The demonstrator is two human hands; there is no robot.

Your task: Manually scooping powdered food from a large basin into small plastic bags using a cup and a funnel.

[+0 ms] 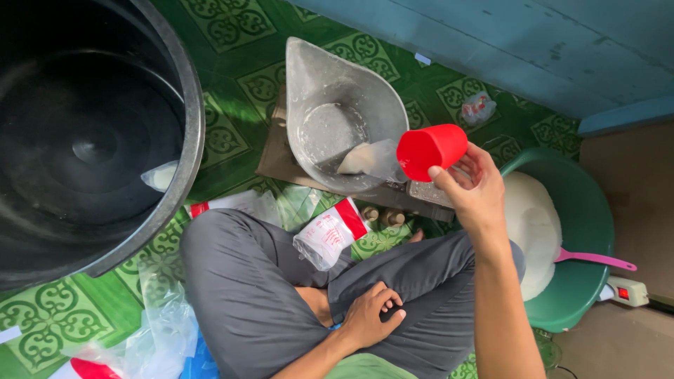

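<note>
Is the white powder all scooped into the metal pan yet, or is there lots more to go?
Some is done: white powder lies in the metal scale pan. In hand: the right hand tips a red cup over a small clear bag in the pan. The left hand rests idle. Left: the green basin holds plenty.

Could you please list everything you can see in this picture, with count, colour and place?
Cup: one, red, tipped over the scale pan, in the right hand.
Scale pan: one, grey metal, floor centre, holding a clear bag of white powder.
Tub: one, black, upper left.
Basin: one, green, right, heaped with white powder; pink handle sticking out.
Packet: one, clear with red band, on the knee.
Loose plastic bags: several, clear, lower left.
Power strip: one, white, far right.
Floor mat: green patterned.
Right hand: gripping the cup.
Left hand: resting on crossed legs, empty.
</note>
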